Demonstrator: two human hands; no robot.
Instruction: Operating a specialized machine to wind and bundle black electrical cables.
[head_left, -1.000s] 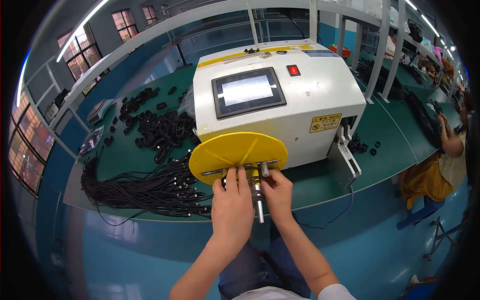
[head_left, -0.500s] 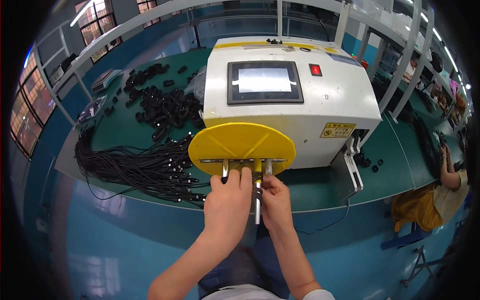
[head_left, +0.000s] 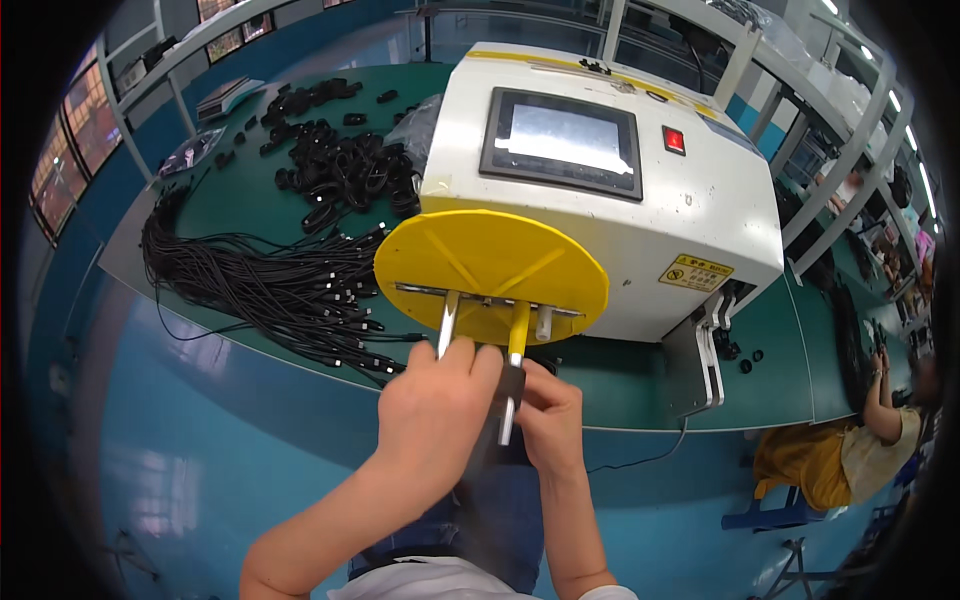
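A coil of black cable sits around the outer part of the right-hand pin of a winding machine. The pin has a yellow sleeve and a bare metal end. My left hand is closed on the coil from the left, fingertips beside the left metal pin. From the right, my right hand pinches the coil, thumb and fingers bent. Both pins stick out of a yellow disc on the machine's front. My fingers hide part of the coil.
The white machine carries a screen and a red switch. Left of it lie a bundle of black cables and a pile of black coiled cables on the green table. A co-worker sits at the right.
The coil has slid outward along the pin, away from the disc, with both hands. More of the pins shows near the disc. The whole view has tilted and shifted slightly.
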